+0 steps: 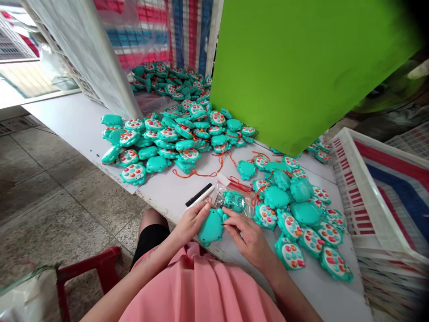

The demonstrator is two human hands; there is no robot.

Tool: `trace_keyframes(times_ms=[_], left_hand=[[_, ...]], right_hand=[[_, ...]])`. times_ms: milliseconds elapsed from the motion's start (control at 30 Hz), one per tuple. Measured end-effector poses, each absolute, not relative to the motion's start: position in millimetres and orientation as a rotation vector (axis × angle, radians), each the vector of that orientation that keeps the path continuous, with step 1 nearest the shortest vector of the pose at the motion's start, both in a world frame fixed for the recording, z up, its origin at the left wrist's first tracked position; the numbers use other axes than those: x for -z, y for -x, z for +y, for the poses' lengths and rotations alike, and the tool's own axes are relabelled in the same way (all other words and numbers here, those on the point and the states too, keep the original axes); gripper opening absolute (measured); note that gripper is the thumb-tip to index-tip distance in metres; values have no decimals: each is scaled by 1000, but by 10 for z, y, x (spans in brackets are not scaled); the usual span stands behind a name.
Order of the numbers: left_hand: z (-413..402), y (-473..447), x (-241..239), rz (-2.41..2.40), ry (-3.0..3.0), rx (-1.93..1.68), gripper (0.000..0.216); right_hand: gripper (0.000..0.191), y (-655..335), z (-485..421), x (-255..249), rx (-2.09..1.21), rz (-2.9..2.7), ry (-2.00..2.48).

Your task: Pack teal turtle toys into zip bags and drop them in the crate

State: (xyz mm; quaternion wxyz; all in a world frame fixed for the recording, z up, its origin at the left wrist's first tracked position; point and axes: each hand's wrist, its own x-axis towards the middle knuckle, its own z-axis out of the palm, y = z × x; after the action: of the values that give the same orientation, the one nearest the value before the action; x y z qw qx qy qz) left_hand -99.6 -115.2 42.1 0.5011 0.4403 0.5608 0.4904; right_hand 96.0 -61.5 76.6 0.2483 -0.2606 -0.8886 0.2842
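Observation:
A turquoise turtle-shaped toy [210,229] is held low at the table's front edge, its plain back turned up. My left hand [195,220] grips its left side, the thumb lying over the top edge. My right hand [247,233] is at the toy's right edge, with thumb and index finger closed about that rim; whether a small part is between them I cannot make out. Just beyond lies a clear plastic bag [248,203] with another turquoise toy [233,201] inside. A black-and-white marker-like stick [198,195] lies beside it, and an orange cord [210,197] shows near my left fingers.
A large heap of the same toys [174,134] spreads from a lined crate across the table [154,188]. More toys [306,213] are piled at right. A green panel [301,67] stands behind. White crates [372,179] flank the right side; a red stool [103,268] is lower left.

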Motion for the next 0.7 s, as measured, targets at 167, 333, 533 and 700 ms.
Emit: trace_keyframes(times_ms=[167,333,533,700], left_hand=[[-1121,995,-469,1427,-1136,-1169,44],[-1112,986,-518,1471,-1143,-1135,43],[-1103,992,-582,1549,-1136,-1069,42],[-1110,989,-637,1589,-1155,-1026,41]], right_hand=[[15,-941,-643,-756,-661,-2493,706],[14,-922,-681,-791,-531,-2569,716],[13,-905,-716,-784,-350,-2658,722],[12,-895,-736,-707,-217,-2668,740]])
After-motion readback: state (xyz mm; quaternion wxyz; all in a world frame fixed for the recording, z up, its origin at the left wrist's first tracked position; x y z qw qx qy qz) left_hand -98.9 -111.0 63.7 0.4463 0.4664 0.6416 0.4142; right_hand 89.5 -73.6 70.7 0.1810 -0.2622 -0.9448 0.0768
